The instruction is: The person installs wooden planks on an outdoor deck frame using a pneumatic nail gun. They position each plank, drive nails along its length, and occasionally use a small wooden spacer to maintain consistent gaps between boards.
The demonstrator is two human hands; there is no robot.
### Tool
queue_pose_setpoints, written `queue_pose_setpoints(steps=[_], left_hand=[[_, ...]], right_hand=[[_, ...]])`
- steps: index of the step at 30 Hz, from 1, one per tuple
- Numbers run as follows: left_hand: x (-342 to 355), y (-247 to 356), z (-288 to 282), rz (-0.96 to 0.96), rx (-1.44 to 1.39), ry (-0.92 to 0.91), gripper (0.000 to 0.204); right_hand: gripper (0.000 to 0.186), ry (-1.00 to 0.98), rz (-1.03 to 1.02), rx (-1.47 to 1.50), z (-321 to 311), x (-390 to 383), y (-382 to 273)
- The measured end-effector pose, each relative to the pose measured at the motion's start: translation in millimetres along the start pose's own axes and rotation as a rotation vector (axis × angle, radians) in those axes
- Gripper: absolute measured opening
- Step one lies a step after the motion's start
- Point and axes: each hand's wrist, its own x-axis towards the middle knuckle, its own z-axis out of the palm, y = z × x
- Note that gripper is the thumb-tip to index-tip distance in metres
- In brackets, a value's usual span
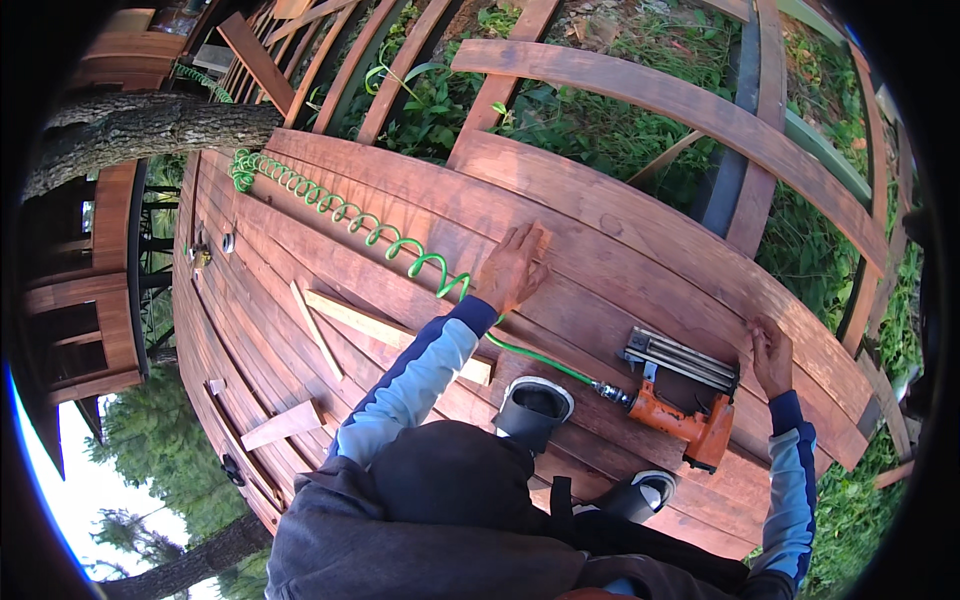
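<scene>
1. Plainly, the left hand is unclenched, laid palm-down on the reddish deck planks, its fingers extended and pointing away from the body.
2. The right hand is also released, its fingers loosely extended at the outer deck plank; whether its whole palm bears on the wood, I cannot tell.
3. An orange nail gun lies on the decking between the hands, nearer the right one and closer to the body, clear of both grips.
4. A green coiled hose runs past the left forearm to the tool's metal coupling.
5. Two dark shoes stand near the tool, and a loose curved-looking board lies across the open framing beyond.
</scene>
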Motion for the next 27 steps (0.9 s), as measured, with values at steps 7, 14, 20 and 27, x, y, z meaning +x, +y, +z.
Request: queue_pose_setpoints(steps=[7,14,20,27], left_hand=[[3,-17,11,-0.143,0.215,-0.094,0.067],[0,-17,25,-0.176,0.250,-0.080,0.074],[0,-16,23,-0.169,0.240,-0.070,0.071],[2,-17,25,-0.195,0.278,-0.116,0.078]], right_hand=[[0.029,0.003,0.009,0.069,1,9,7],[0.024,-0.060,0.035,0.138,-1,10,13],[0.024,-0.070,-0.005,0.120,0,11,15],[0.027,-0.043,-0.009,0.109,-3,5,19]])
